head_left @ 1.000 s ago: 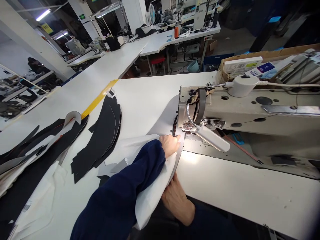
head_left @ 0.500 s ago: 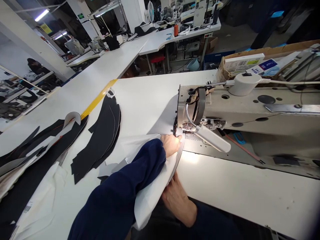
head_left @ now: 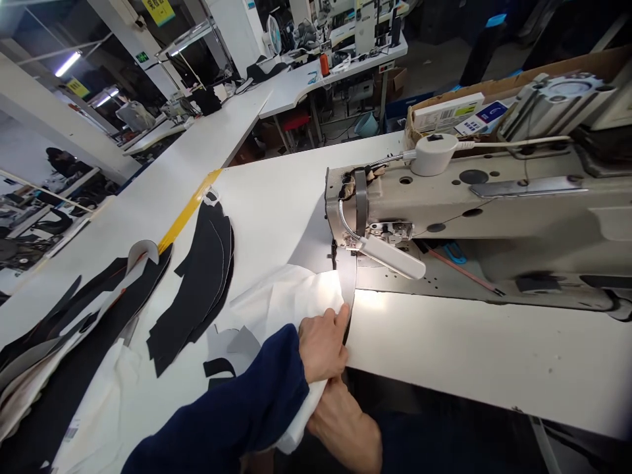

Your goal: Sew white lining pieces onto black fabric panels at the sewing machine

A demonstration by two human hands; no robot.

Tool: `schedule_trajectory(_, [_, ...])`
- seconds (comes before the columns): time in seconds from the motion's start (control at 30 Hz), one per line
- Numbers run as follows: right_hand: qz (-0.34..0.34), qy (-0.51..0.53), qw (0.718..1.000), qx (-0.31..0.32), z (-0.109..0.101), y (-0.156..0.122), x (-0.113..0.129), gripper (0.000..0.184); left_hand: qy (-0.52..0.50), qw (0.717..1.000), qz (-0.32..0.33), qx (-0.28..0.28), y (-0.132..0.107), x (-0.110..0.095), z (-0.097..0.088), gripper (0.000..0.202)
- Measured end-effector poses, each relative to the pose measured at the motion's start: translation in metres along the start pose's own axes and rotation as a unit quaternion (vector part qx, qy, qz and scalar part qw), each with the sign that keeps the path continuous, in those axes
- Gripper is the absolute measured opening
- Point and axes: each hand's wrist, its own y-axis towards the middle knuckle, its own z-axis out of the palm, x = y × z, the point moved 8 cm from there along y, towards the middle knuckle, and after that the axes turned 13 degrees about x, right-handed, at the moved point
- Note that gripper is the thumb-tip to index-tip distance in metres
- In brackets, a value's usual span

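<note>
White fabric (head_left: pixel 286 299) with a grey mesh strip (head_left: pixel 348 271) along its edge runs under the head of a sewing machine (head_left: pixel 345 217). My left hand (head_left: pixel 323 342) lies on the fabric a little in front of the needle area, fingers bent and gripping near the strip. Below it, at the table's front edge, my right hand (head_left: pixel 345 421) holds the fabric's hanging part. Its fingertips are hidden behind the cloth and my left hand. A small white lamp (head_left: pixel 395 257) on a bendable neck lights the sewing spot.
Black curved fabric pieces (head_left: pixel 195 283) lie stacked to the left, with more dark pieces (head_left: pixel 99 342) beyond. Grey scraps (head_left: pixel 232 345) lie near my left sleeve. A carton (head_left: pixel 412 125) with boxes stands behind the machine. Scissors with blue handles (head_left: pixel 454 251) rest under the machine arm.
My left hand has moved back from the needle area toward me, close to my right hand. More of the mesh strip shows. The view has shifted right.
</note>
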Motion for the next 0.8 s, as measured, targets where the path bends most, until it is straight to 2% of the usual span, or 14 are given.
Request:
schedule_trajectory(0.17, [0.031,-0.01,0.998,-0.047,-0.005,-0.004,-0.009,0.037,0.012,1.0,-0.025,-0.005,0.017,-0.003,-0.013,0.064])
schedule_trajectory(0.3, [0.06,-0.022,0.995,-0.073,-0.013,-0.007,-0.022,0.039,0.014,0.999,-0.04,-0.015,0.028,-0.004,-0.027,0.061])
schedule_trajectory(0.63, [0.075,-0.064,0.994,-0.055,-0.021,0.0,-0.062,0.037,0.041,0.997,-0.026,-0.064,0.066,0.005,-0.047,0.057])
schedule_trajectory(0.8, [0.095,-0.104,0.989,-0.054,-0.025,0.002,-0.083,0.038,0.04,0.995,-0.021,-0.084,0.082,0.01,-0.064,0.056])
